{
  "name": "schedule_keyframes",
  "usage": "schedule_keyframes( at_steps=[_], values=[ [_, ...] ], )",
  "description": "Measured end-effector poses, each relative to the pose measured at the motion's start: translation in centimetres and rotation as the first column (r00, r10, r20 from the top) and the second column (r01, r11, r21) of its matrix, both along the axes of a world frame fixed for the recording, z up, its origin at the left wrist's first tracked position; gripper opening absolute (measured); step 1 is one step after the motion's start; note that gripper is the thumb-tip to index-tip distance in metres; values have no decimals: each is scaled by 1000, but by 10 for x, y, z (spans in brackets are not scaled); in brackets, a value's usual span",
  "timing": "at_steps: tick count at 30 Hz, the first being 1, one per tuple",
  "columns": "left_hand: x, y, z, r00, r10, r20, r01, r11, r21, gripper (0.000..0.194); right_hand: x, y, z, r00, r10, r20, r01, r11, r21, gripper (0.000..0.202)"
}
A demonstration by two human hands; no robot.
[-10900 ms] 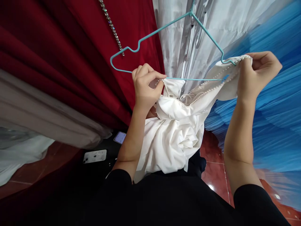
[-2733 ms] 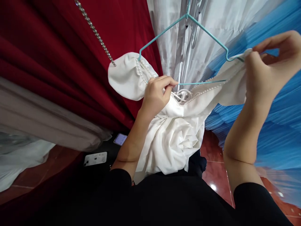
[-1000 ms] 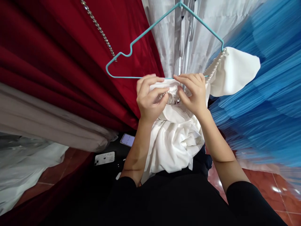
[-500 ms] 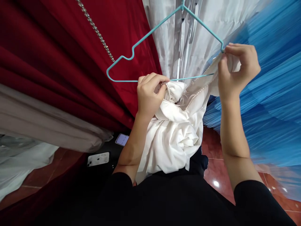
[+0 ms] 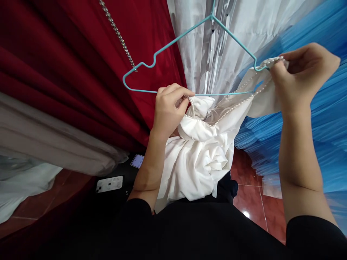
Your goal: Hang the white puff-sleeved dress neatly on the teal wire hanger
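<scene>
A white dress (image 5: 200,159) with pearl-beaded edges hangs gathered in front of me, its lower part bunched over my lap. A light blue hanger (image 5: 184,32) is behind and above it. My left hand (image 5: 170,104) pinches the dress's beaded edge close to the hanger's bottom bar. At the right, my right hand (image 5: 306,76) grips the beaded strap of the dress, pulled out past the hanger's right end. That end passes under the strap. The left end of the hanger carries no fabric.
Red fabric (image 5: 67,72) hangs on the left with a silver beaded chain (image 5: 119,36) in front. White cloth (image 5: 187,39) and blue tulle (image 5: 311,141) hang behind and right. A white phone (image 5: 109,183) and a lit screen (image 5: 137,161) lie on a black surface. The floor (image 5: 249,202) is red tile.
My right hand has moved right, drawing the strap over and beyond the hanger's right end. My left hand stays on the beaded edge with little movement.
</scene>
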State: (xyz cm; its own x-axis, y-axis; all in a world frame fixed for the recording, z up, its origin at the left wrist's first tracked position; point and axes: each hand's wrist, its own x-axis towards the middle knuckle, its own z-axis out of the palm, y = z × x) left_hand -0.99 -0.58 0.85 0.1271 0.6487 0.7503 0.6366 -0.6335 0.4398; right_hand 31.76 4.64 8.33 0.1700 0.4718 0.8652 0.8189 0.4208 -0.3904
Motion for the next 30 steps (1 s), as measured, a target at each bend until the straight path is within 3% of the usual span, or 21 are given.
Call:
schedule_keyframes(
  at_steps=[4, 7, 9, 11, 13, 15, 18, 23, 26, 30],
  values=[
    [0, 1, -2, 1000, 11, -24, -11, 1000, 5, 23, 24, -10, -12, 991, -122, -55, 106, 968, -226, 8],
    [2, 4, -5, 1000, 5, -19, -5, 1000, 6, 23, 41, -35, -35, 994, -94, 50, 106, 863, -494, 11],
    [5, 5, -7, 1000, -7, -13, 7, 1000, 10, 25, 43, -56, -50, 982, 30, 185, 94, 772, -628, 11],
    [8, 5, -8, 1000, -14, -8, 14, 1000, 19, 27, 36, -73, -58, 925, 275, 262, -29, 740, -672, 16],
    [12, 5, -9, 1000, -16, 0, 16, 1000, 25, 27, 19, -80, -59, 829, 472, 300, -223, 771, -597, 18],
    [15, 3, -8, 1000, -14, 18, 14, 999, 29, 27, -3, -77, -55, 780, 524, 341, -353, 820, -451, 18],
    [19, 0, -7, 999, 5, 52, -6, 1000, 24, 24, -39, -55, -55, 783, 507, 361, -417, 858, -300, 20],
    [21, 1, -12, 996, 18, 90, -19, 1000, 6, 19, -75, -25, -83, 849, 473, 236, -428, 877, -219, 25],
    [19, -3, -31, 994, 15, 107, -20, 999, 40, 15, -80, -26, -94, 903, 396, 170, -375, 916, -143, 27],
    [5, -23, -70, 984, -1, 178, -26, 989, 149, 21, -87, -27, -96, 911, 384, 151, -376, 923, -77, 22]
  ],
)
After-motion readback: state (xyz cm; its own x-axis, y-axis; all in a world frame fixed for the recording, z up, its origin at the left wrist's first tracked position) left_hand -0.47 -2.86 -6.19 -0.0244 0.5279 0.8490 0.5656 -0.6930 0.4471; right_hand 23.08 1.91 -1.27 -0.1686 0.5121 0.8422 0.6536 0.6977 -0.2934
